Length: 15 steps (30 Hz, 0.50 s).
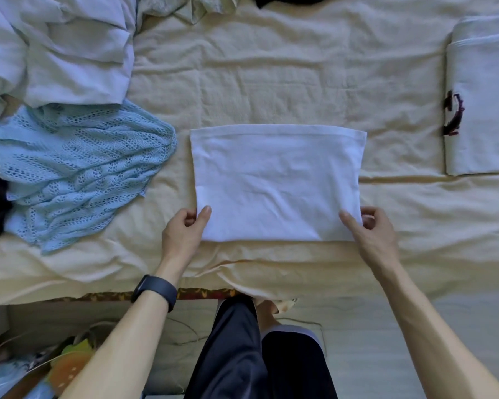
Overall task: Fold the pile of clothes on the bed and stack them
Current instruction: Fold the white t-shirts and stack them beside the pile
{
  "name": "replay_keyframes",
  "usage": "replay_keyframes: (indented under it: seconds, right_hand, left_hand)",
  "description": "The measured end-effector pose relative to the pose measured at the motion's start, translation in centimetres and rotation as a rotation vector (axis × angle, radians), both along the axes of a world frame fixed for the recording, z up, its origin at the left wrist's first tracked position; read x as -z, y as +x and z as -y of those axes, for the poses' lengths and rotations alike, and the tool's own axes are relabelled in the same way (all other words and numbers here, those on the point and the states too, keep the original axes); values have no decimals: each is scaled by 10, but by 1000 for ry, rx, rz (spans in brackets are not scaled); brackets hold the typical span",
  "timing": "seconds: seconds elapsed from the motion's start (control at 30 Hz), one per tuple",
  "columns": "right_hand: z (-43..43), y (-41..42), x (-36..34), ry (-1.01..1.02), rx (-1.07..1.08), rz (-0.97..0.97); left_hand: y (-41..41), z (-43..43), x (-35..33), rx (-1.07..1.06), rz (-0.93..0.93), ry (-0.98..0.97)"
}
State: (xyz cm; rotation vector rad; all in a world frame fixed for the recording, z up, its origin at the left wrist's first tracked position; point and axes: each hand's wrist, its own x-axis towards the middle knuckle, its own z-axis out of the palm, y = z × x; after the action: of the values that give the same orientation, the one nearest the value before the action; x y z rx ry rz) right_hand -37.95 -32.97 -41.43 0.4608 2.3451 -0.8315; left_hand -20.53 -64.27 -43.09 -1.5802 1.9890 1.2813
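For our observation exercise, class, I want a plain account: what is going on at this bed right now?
A person is folding laundry. The left hand and right hand each pinch a near corner of a folded white garment lying flat on the bed. A light blue knit top and crumpled pale clothes wait unfolded to the left. A printed folded garment lies apart at the right.

Cream quilted bed cover (pixel 271 67), rumpled; patterned bed edge (pixel 202 294) below; pale floor (pixel 372 341); clutter (pixel 26 370) lower left.
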Motion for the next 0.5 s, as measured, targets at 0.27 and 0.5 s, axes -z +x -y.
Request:
replay_keyframes:
  seconds: [0.27, 0.5]
  right_hand:
    - [-28, 18, 7, 119, -94, -55]
    - [11, 29, -13, 224, -262, -369]
  left_hand:
    - [22, 4, -9, 61, -42, -15]
    - [3, -15, -10, 321, -67, -500]
